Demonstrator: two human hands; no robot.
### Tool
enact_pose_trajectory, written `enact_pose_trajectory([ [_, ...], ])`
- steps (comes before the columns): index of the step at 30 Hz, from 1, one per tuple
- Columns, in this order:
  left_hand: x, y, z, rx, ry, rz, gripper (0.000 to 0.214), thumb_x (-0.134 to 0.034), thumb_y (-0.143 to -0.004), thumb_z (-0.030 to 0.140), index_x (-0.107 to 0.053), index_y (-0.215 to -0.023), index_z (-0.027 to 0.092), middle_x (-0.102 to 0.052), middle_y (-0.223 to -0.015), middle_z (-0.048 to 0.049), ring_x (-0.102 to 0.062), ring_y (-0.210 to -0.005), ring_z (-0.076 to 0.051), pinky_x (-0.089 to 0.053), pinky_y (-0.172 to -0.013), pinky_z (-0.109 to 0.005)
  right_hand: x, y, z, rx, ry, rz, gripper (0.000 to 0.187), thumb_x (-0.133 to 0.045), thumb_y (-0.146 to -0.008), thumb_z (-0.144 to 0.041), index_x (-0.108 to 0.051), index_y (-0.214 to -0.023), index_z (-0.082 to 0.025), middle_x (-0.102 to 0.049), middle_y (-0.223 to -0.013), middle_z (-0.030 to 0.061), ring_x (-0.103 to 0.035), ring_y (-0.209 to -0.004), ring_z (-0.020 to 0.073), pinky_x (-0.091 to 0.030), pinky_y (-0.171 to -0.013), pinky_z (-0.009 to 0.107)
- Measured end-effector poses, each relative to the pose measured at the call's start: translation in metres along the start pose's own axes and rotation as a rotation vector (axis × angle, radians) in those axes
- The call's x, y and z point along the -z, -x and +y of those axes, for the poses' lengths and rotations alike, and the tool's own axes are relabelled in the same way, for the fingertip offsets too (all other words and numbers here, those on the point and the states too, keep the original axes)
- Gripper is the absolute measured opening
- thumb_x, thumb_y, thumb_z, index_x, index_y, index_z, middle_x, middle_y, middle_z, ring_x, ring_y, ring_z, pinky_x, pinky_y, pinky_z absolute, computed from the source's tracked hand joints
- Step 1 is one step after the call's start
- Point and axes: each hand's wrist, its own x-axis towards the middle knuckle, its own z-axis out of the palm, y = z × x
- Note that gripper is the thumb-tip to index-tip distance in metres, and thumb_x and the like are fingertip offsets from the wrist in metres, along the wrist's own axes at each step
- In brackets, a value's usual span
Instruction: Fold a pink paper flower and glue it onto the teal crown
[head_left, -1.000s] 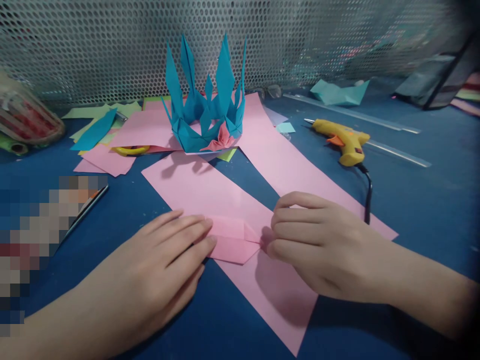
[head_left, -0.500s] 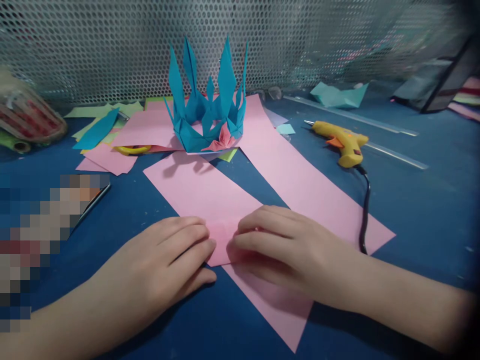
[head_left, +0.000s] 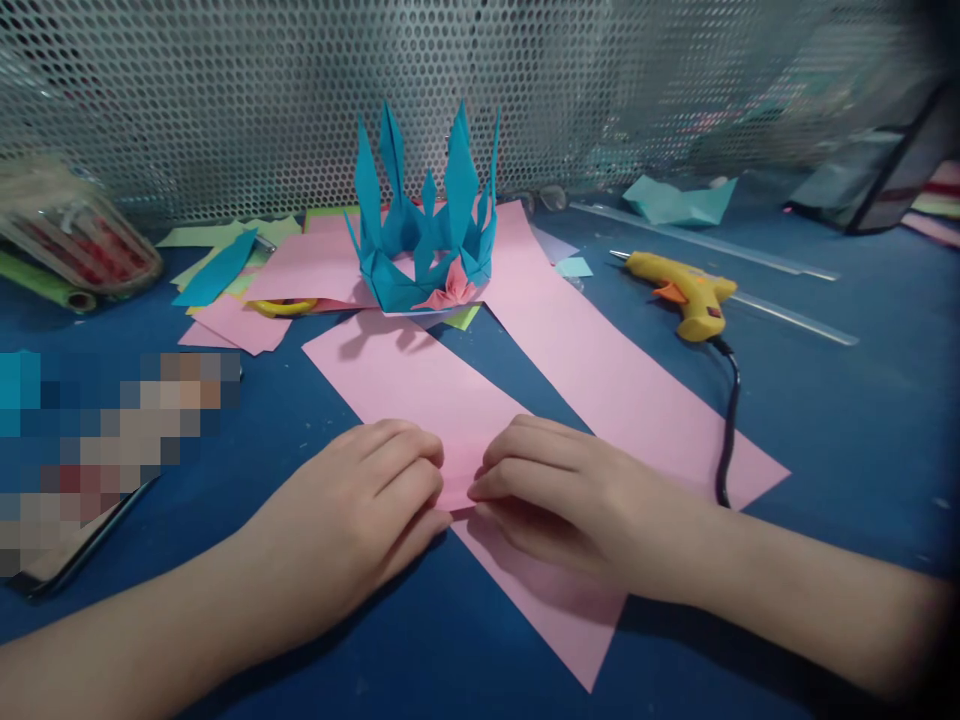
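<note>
Between my hands lies a small sheet of pink paper [head_left: 457,485], on top of a long pink paper strip [head_left: 405,375]. My left hand [head_left: 375,500] has its fingers curled and closed on the small sheet's left side, thumb at the near edge. My right hand [head_left: 562,495] pinches the same sheet on its right, with fingertips and thumb together. Much of the sheet is hidden under both hands. Beyond them a blue folded-paper crown [head_left: 394,280] stands upright, with a pink folded flower [head_left: 454,285] on its front.
To the right lie a yellow glue gun [head_left: 682,285] with a black cord [head_left: 731,420] and clear glue sticks [head_left: 795,318]. A second pink strip [head_left: 630,370] runs diagonally. A jar [head_left: 82,235] stands back left; a blurred-out phone-like object [head_left: 82,540] lies left. Perforated metal [head_left: 262,100] rises behind.
My left hand has moved right and closed its fingers and thumb onto the small sheet's edge. The right hand keeps nearly the same place. The view has shifted slightly.
</note>
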Motion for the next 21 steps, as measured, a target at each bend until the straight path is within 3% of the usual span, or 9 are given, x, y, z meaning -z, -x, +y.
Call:
enact_pose_trajectory([
  [4,-0.0004,0.0036,-0.0015,0.143,0.152,-0.04,0.019,-0.042,-0.099,0.019,-0.055,-0.086,0.017,-0.059,-0.099,-0.0049,-0.054,-0.089,-0.019,-0.045,-0.081,-0.035,0.001,-0.0025,0.0003,-0.081,-0.08,0.011,0.012,-0.054,-0.092,-0.013,-0.063,-0.083,-0.015,-0.062,-0.078,0.0045,-0.057,-0.074,0.0144,-0.048,-0.066,0.025],
  [9,-0.0002,0.0022,-0.0028,0.241,0.271,-0.047,0.02,-0.046,-0.097,0.02,-0.05,-0.077,0.019,-0.055,-0.094,-0.0011,-0.052,-0.086,-0.016,-0.042,-0.078,-0.03,0.0005,-0.0038,0.0015,-0.185,-0.01,0.04,0.017,-0.059,-0.091,-0.019,-0.058,-0.075,-0.017,-0.057,-0.072,0.0016,-0.053,-0.066,0.0132,-0.044,-0.058,0.023],
  [15,-0.001,0.0022,-0.005,0.229,0.256,-0.028,0.01,-0.049,-0.096,0.018,-0.052,-0.087,0.02,-0.058,-0.086,0.0014,-0.053,-0.081,-0.015,-0.043,-0.074,-0.027,-0.0028,-0.0059,-0.0018,-0.245,0.04,0.075,0.019,-0.062,-0.089,-0.016,-0.058,-0.07,-0.016,-0.055,-0.069,0.0012,-0.054,-0.064,0.013,-0.044,-0.057,0.023],
  [21,-0.0038,0.0017,-0.0058,0.14,0.141,0.037,0.016,-0.046,-0.097,0.015,-0.058,-0.087,0.017,-0.064,-0.088,-0.0025,-0.057,-0.082,-0.017,-0.045,-0.076,-0.03,-0.0066,-0.0073,-0.006,-0.276,0.065,0.091,0.021,-0.06,-0.086,-0.01,-0.056,-0.066,-0.015,-0.052,-0.067,0.0003,-0.051,-0.061,0.0121,-0.042,-0.056,0.023],
])
